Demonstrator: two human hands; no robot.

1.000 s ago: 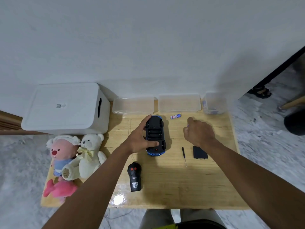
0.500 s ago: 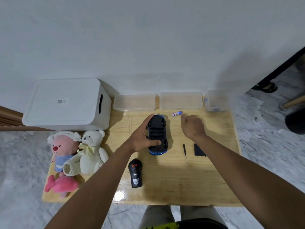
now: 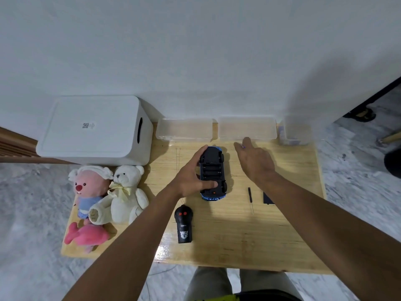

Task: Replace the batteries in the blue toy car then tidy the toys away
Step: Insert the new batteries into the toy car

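Note:
The blue toy car [image 3: 213,172] lies upside down on the wooden table [image 3: 282,235], its battery bay uncovered and showing dark cells. My left hand [image 3: 191,177] grips the car from its left side, thumb on the rear end. My right hand [image 3: 256,161] reaches to the back of the table, right of the car. Its thumb and forefinger sit around a small purple-and-white battery [image 3: 242,146], which is mostly hidden; whether they pinch it is unclear. A black battery cover [image 3: 267,198] and a thin screwdriver [image 3: 250,198] lie under my right forearm.
A black remote [image 3: 184,224] lies near the front. A pink plush [image 3: 86,192], a white bear [image 3: 125,192] and a pink soft toy [image 3: 86,235] sit at the table's left end. A lidded white box [image 3: 93,129] and clear containers [image 3: 184,130] [image 3: 247,128] [image 3: 295,131] line the wall.
My right hand has moved from above the battery cover up and left to the small battery at the back. My left hand stays on the car.

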